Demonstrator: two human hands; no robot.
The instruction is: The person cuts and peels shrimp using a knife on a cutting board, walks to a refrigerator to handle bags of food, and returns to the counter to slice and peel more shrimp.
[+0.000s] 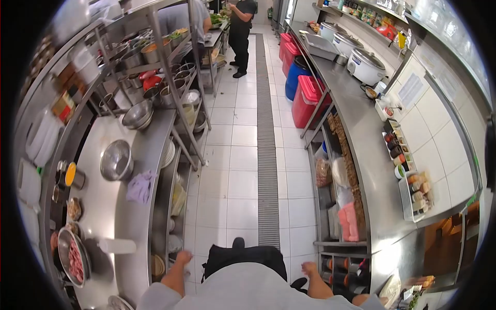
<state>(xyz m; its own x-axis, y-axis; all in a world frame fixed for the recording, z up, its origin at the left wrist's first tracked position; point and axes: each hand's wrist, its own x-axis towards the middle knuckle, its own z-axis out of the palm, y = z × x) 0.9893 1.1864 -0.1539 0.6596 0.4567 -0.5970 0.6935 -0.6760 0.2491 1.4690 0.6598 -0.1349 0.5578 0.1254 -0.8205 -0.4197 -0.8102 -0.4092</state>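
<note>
My left hand (184,256) hangs low at my side, close to the edge of the left steel counter (135,217). Its fingers look curled in, and no object shows in it. On my other side, my right hand (309,268) is held near a low rack of dark containers (338,271), apart from it. Those fingers are folded too, with nothing visible between them. On the left counter are a steel bowl (117,160), a purple cloth (139,187), a white container (117,246) and a bowl of raw meat (73,258).
A tiled aisle (230,175) with a drain grate (267,155) runs ahead between counters. A person in black (241,31) stands at the far left side; another person's sleeve (174,20) shows behind the shelves. Red bins (308,101), a blue barrel (296,77) and rice cookers (366,67) line the right.
</note>
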